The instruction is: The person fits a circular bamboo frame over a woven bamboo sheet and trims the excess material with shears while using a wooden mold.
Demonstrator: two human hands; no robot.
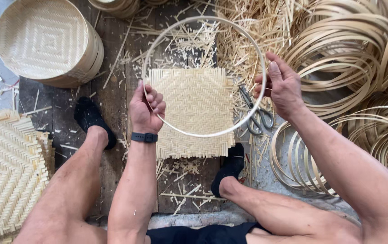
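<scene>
Bamboo, thin and springy, is what I have in both fists: my left hand (146, 110) is curled tight around the near-left arc of the hoop (212, 27), and my right hand (282, 86) pinches its right side between thumb and fingers. The hoop hangs in the air above the square woven mat (194, 113), which lies on the dark planks (112, 68) between my feet. I'd judge the hoop to be under some tension, so a slack pinch on the right could let it snap out of round or fly from my grasp. Squeezing too hard, I might crack the strip instead. Just right of the mat lie the scissors (257, 113), close to my right foot, where a careless shift could catch a blade. Loose splinters litter the boards around them. Farther off, coiled bamboo rings (352, 49) pile up on the right, a finished round basket (49, 43) sits at upper left, and a stack of woven mats (8, 176) lies beside my left leg.
</scene>
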